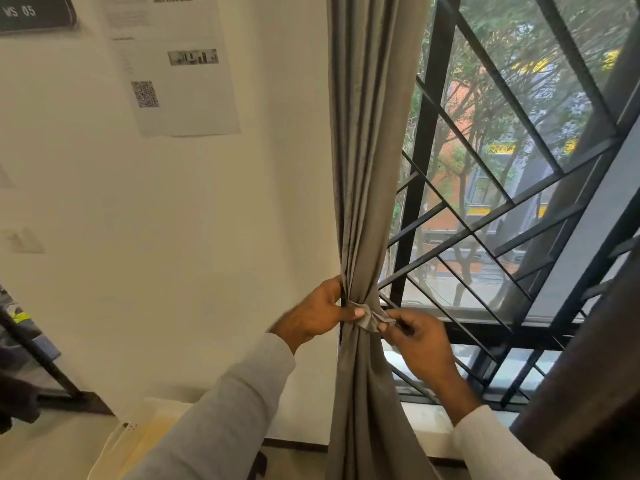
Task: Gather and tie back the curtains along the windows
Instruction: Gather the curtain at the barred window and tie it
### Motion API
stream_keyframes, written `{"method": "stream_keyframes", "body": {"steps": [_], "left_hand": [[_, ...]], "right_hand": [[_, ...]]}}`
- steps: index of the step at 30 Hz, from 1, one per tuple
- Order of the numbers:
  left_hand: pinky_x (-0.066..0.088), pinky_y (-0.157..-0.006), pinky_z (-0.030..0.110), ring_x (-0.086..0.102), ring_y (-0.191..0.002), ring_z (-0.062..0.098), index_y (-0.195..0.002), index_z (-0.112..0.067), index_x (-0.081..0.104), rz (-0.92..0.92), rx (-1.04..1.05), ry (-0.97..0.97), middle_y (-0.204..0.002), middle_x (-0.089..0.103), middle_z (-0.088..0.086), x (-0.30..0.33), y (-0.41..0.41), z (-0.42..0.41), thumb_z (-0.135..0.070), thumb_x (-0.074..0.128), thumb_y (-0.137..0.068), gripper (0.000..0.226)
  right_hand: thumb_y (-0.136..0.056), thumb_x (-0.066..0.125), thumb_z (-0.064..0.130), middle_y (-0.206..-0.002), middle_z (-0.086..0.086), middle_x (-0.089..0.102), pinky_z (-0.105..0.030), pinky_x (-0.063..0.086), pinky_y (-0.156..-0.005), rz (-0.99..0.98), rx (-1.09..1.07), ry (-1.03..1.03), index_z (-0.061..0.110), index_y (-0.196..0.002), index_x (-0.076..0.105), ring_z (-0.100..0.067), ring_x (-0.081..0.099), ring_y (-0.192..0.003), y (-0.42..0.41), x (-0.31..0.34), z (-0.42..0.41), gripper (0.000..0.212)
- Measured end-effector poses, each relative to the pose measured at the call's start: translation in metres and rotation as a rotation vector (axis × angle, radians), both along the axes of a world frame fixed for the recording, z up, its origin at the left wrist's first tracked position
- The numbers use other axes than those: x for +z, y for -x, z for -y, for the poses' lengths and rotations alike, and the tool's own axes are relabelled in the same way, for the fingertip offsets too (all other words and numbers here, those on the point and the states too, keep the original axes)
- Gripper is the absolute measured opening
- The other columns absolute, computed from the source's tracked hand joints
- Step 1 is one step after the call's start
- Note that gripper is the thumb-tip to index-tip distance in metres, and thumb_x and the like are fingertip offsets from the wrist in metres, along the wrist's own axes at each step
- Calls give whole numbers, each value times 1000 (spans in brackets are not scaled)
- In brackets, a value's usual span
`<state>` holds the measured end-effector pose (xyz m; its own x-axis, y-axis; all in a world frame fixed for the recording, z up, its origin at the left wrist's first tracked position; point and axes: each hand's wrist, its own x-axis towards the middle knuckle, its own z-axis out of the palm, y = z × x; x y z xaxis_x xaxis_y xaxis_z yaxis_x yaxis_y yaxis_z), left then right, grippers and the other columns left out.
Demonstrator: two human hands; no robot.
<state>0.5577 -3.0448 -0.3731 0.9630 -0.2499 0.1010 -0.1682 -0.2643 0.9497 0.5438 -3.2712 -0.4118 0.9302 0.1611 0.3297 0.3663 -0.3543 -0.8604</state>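
A grey curtain (pixel 367 168) hangs gathered into a narrow bunch at the left edge of the window (pixel 512 188), against the white wall (pixel 207 237). At its pinched waist a band of the same grey cloth, the tie (pixel 370 318), wraps around the folds. The left hand (pixel 317 315) grips the bunch from the wall side, fingers curled behind the fabric and the thumb pressed across the front onto the tie. The right hand (pixel 417 341) comes in from the window side, its thumb and first fingers closed in a narrow pinch on the loose end of the tie, the other fingers loosely bent below. Both arms wear light long sleeves. Below the waist the curtain flares out and falls past the sill. Behind it stands a black metal grille (pixel 485 216) of crossing bars, with trees and buildings beyond the glass. A darker curtain (pixel 585 393) fills the lower right corner. On the wall, a printed sheet (pixel 173 64) with a square code hangs beside a dark sign (pixel 34 12).
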Motion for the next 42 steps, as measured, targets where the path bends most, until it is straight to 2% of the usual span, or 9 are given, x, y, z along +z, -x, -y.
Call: {"method": "stream_keyframes", "body": {"steps": [6, 10, 16, 22, 25, 28, 32, 38, 42], "left_hand": [[58, -78, 27, 61, -86, 10, -110, -29, 59, 613, 490, -305, -98, 65, -8, -10, 38, 21, -21, 82, -88, 32], [62, -91, 35, 71, -102, 24, -126, -12, 71, 1088, 175, -797, -121, 73, 9, -19, 45, 29, -24, 66, -100, 29], [62, -92, 44, 67, -103, 28, -114, -13, 77, 1064, 96, -935, -112, 75, 8, -18, 18, 23, -26, 68, -99, 23], [60, -82, 40, 64, -95, 26, -105, -12, 78, 941, 122, -660, -105, 75, 4, -11, 16, 14, -21, 53, -99, 27], [57, -84, 41, 60, -97, 20, -112, -19, 74, 772, 123, -534, -104, 71, 1, -10, 14, 8, -27, 52, -104, 25], [55, -83, 38, 60, -91, 15, -114, -26, 71, 640, 136, -398, -97, 66, -1, -3, 12, 5, -34, 54, -106, 20], [54, -77, 25, 64, -80, 7, -104, -13, 74, 516, 117, -141, -87, 69, -12, 11, 9, 8, -17, 65, -105, 10], [63, -80, 33, 77, -76, 23, -100, -1, 78, 397, 94, 40, -83, 80, 9, 23, 6, 25, -6, 72, -100, 8], [62, -74, 29, 76, -69, 18, -97, -1, 80, 376, 228, 62, -77, 80, 5, 20, 4, 34, -10, 79, -96, 9]], "right_hand": [[-91, 82, 22, -76, 13, 76, -34, 64, -71, -34, -153, -107, 27, -98, 82, -10, 73, -72, 2, -5, 3, 8], [-91, 82, 22, -76, 7, 77, -39, 65, -66, -78, -68, -86, 24, -100, 82, -14, 73, -65, 2, -2, 10, 9], [-92, 77, 5, -106, 3, 80, -44, 65, -88, -108, 189, -153, 18, -120, 77, -19, 76, -100, 4, 9, 19, 31], [-103, 57, -3, -141, 2, 68, -34, 52, -110, -210, 498, -143, 20, -145, 62, -19, 61, -135, -1, 21, 35, 48], [-107, 56, 12, -148, 3, 62, -48, 46, -118, -276, 611, -35, 29, -151, 56, -21, 56, -139, -9, 31, 42, 47], [-104, 56, 15, -140, -1, 58, -54, 46, -116, -246, 674, -16, 29, -146, 62, -27, 57, -133, -17, 41, 42, 45], [-99, 55, -14, -145, 7, 52, -37, 48, -114, -55, 573, -31, 31, -130, 75, -22, 53, -139, -19, 50, 29, 58], [-87, 72, -17, -103, 1, 80, -33, 65, -72, 48, 152, -406, 12, -103, 79, -18, 77, -92, -14, 31, -15, 33], [-91, 77, -2, -96, -2, 76, -29, 62, -64, 28, 65, -432, 14, -108, 72, -22, 75, -85, -11, 23, -17, 24]]}}
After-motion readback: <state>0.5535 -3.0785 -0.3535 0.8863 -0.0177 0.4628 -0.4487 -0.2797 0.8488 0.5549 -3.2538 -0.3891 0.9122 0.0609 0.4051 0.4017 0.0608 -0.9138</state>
